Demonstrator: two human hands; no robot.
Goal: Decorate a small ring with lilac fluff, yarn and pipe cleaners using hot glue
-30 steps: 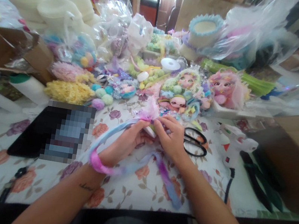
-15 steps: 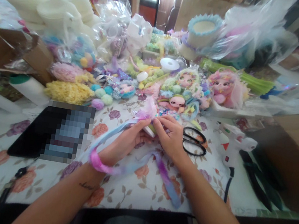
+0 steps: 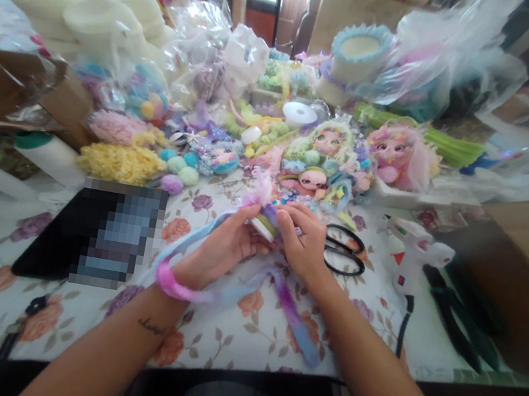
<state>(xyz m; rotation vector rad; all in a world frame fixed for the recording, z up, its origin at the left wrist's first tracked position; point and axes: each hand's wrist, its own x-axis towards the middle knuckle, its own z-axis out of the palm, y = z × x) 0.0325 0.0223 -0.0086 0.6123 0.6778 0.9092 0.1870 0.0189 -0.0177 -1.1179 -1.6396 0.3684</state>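
My left hand (image 3: 229,243) is closed around a small white-and-green piece (image 3: 263,227), its thumb on top. A pale pink fluffy tuft (image 3: 259,190) stands up above it. My right hand (image 3: 302,238) presses thumb and fingers on the purple part of a fuzzy blue, pink and purple strip (image 3: 292,304) at the piece's right side. The strip's long length loops over my left wrist and trails below my hands onto the tablecloth. Black-handled scissors (image 3: 344,270) lie right of my right hand; their blades are hidden.
A tablet (image 3: 56,231) lies to the left on the floral tablecloth (image 3: 118,342). At right are a white glue gun (image 3: 413,250) with its cord and dark-handled pliers (image 3: 450,317). Doll-faced ornaments (image 3: 329,140), pom-poms (image 3: 188,176), plastic bags and boxes crowd the back.
My left thumb has shifted slightly left, and the hands have parted a little. More of the purple strip and the white-and-green piece shows between them.
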